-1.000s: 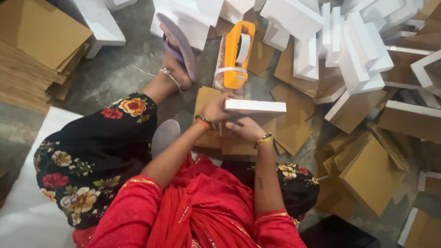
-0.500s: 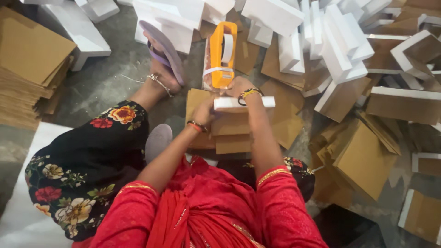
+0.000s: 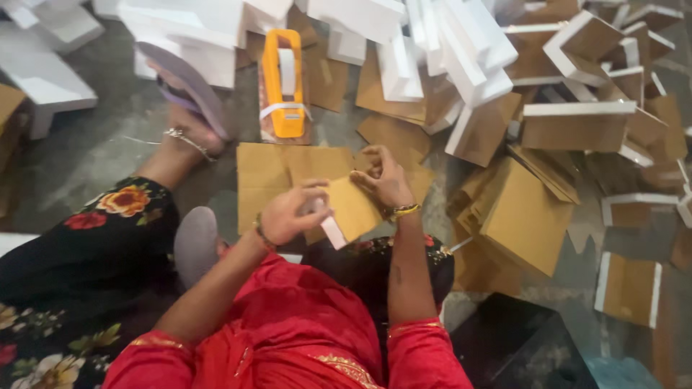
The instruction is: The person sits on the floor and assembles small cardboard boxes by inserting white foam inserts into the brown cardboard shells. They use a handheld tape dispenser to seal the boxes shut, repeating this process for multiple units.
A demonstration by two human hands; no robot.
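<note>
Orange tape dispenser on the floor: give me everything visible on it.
The orange plastic tape dispenser lies flat on the grey floor, long axis pointing away from the person. A white roll or strip shows in its upper slot, and a white band crosses its lower part. It rests partly on brown cardboard sheets, beside a purple sandal. Neither hand touches it.

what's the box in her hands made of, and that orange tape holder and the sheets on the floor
The box looks like brown cardboard, matte, with a white edge, likely paper-covered. The left hand and right hand hold it. The tape holder looks like smooth orange plastic with a slight sheen. The flat sheets look like plain matte brown cardboard.
</note>
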